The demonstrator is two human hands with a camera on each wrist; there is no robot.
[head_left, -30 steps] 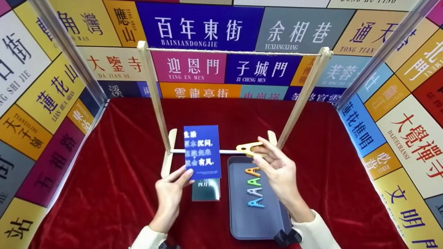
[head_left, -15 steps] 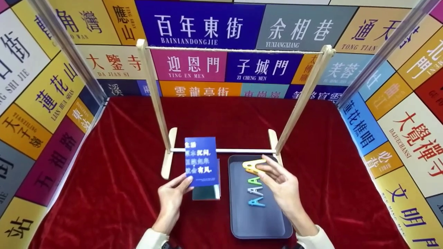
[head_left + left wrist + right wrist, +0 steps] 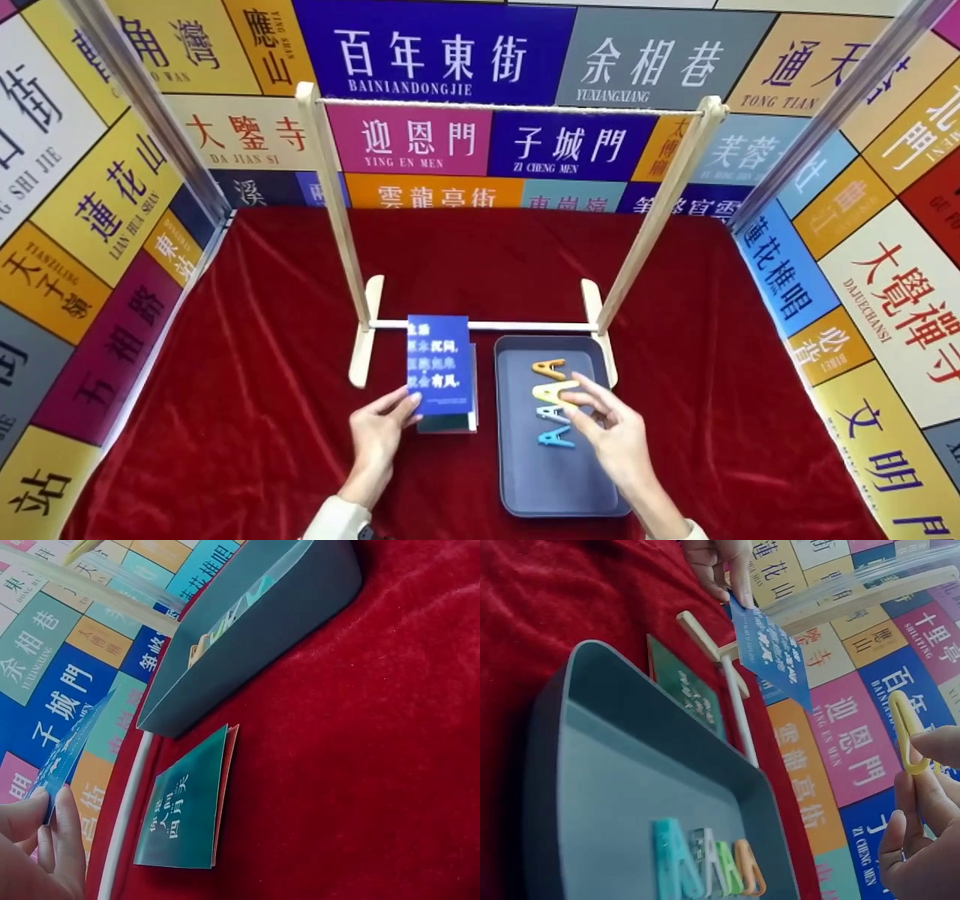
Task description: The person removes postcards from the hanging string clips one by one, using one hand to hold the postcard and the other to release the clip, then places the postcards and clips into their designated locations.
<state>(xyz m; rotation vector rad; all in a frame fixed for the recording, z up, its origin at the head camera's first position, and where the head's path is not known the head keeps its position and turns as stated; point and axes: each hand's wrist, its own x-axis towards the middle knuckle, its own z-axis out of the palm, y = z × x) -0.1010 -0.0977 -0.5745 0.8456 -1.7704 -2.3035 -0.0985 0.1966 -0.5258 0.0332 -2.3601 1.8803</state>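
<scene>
My left hand (image 3: 379, 435) pinches a blue card (image 3: 442, 364) with white characters by its lower left edge, between thumb and fingers. Beneath it on the cloth lies a dark green card (image 3: 184, 810), partly covered in the head view; a second, orange-red edge shows under it in the left wrist view. Over the grey tray (image 3: 562, 480), my right hand (image 3: 615, 435) pinches a yellow clothespin (image 3: 546, 393). Inside the tray are an orange clothespin (image 3: 550, 367), a grey one (image 3: 553, 412), a blue one (image 3: 556, 437) and a green clothespin (image 3: 730, 868), hidden in the head view.
A wooden rack (image 3: 337, 202) stands behind the cards and tray, a rope (image 3: 487, 109) stretched between its post tops and a white bar (image 3: 532, 327) low down. Red velvet cloth (image 3: 247, 420) covers the table. Printed panels (image 3: 435, 52) enclose the back and sides.
Both hands have come lower and nearer the person. The blue card now overlaps more of the green card, and the yellow clothespin has moved from the bar down over the tray's row of clothespins.
</scene>
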